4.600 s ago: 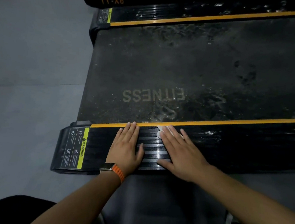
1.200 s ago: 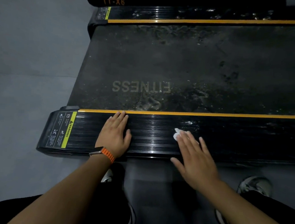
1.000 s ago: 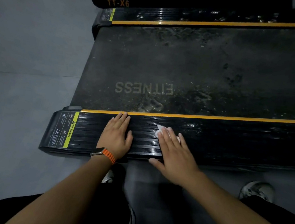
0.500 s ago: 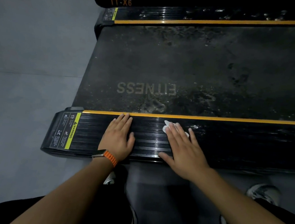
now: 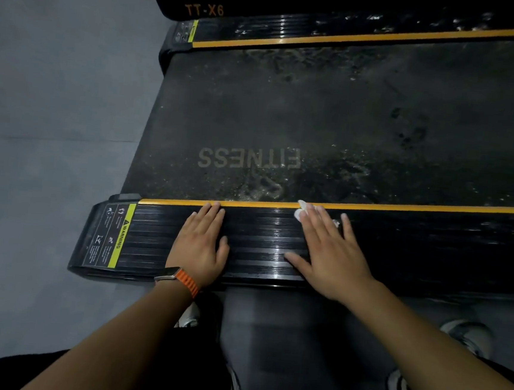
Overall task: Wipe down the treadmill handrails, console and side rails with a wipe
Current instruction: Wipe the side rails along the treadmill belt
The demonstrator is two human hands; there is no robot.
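Note:
The near side rail (image 5: 260, 248) of the treadmill is black and ribbed, with an orange stripe along its belt edge. My right hand (image 5: 331, 257) lies flat on it with straight fingers, pressing a small white wipe (image 5: 301, 210) that peeks out by the fingertips at the orange stripe. My left hand (image 5: 201, 246), with an orange watch band on its wrist, rests flat on the rail to the left. The far side rail (image 5: 295, 31) runs along the top of the view.
The dusty belt (image 5: 318, 122) marked FITNESS lies between the rails. A yellow warning label (image 5: 112, 235) marks the rail's left end. Grey floor (image 5: 54, 115) spreads to the left. My shoes (image 5: 467, 337) stand on the floor below the rail.
My right hand slid the wipe left along the rail, then back right and up toward the orange stripe. My left hand stayed planted.

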